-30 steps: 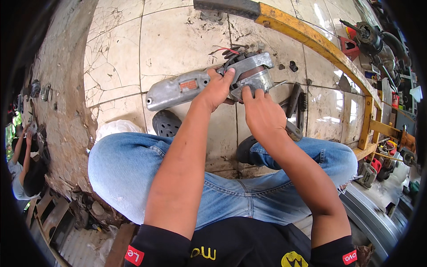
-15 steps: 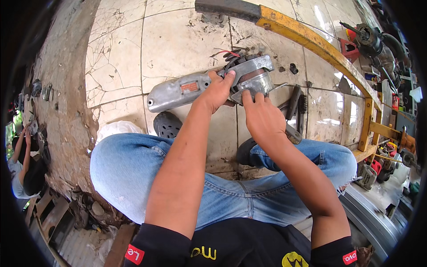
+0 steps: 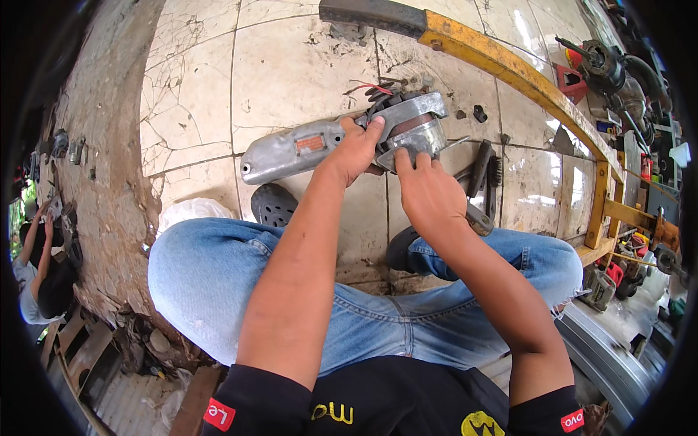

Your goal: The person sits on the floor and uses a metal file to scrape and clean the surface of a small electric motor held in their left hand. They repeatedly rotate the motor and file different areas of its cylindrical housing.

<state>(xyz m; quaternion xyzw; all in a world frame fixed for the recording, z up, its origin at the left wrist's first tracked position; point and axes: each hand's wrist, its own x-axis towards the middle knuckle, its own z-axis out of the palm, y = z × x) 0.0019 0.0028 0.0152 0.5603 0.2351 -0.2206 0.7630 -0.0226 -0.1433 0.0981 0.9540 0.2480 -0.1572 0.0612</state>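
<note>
A long grey metal housing (image 3: 280,154) with an orange label lies slantwise on the tiled floor. At its right end is a motor-like assembly: a silver cylinder (image 3: 422,138) with a brownish band sits under a curved metal bracket (image 3: 416,107). Dark parts and a thin red wire (image 3: 361,88) show behind. My left hand (image 3: 355,145) is closed around the joint between housing and bracket, thumb on top and other fingers mostly hidden. With bent fingers, my right hand (image 3: 430,185) grips the near side of the cylinder; its thumb is out of sight.
Beside my right hand lie a black-handled tool (image 3: 479,167) and a wire brush (image 3: 495,174). A yellow metal frame (image 3: 502,62) arches across the far right. A dark clog (image 3: 275,206) is near my left knee. Machine parts (image 3: 607,69) crowd the right edge; another person (image 3: 42,265) sits far left.
</note>
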